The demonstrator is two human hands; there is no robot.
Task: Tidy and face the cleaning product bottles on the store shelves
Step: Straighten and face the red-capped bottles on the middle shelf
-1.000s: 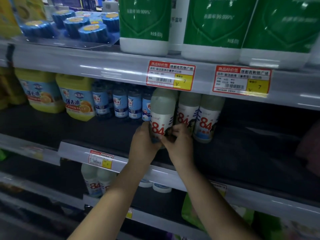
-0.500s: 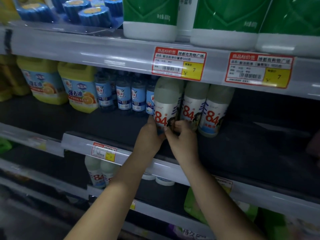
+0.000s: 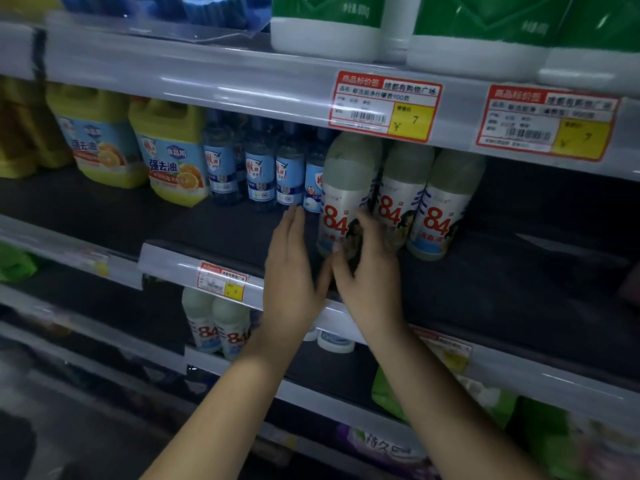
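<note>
Three white "84" disinfectant bottles stand in a row on the dark middle shelf (image 3: 519, 292). My right hand (image 3: 367, 268) is wrapped around the lower part of the leftmost "84" bottle (image 3: 346, 188), whose red "84" faces outward. My left hand (image 3: 294, 265) is flat with fingers straight, just left of that bottle and off it, its thumb near my right hand. The second "84" bottle (image 3: 401, 192) and third "84" bottle (image 3: 446, 202) stand to the right, labels forward.
Small blue-labelled bottles (image 3: 259, 168) and yellow detergent jugs (image 3: 169, 157) stand to the left on the same shelf. Big green-and-white jugs (image 3: 329, 26) sit above. More "84" bottles (image 3: 214, 327) are on the shelf below. Price tags (image 3: 384, 105) hang on the rails.
My left hand has let go of the leftmost "84" bottle and opened flat beside it. My right hand still holds the bottle's lower part. The view has shifted closer.
</note>
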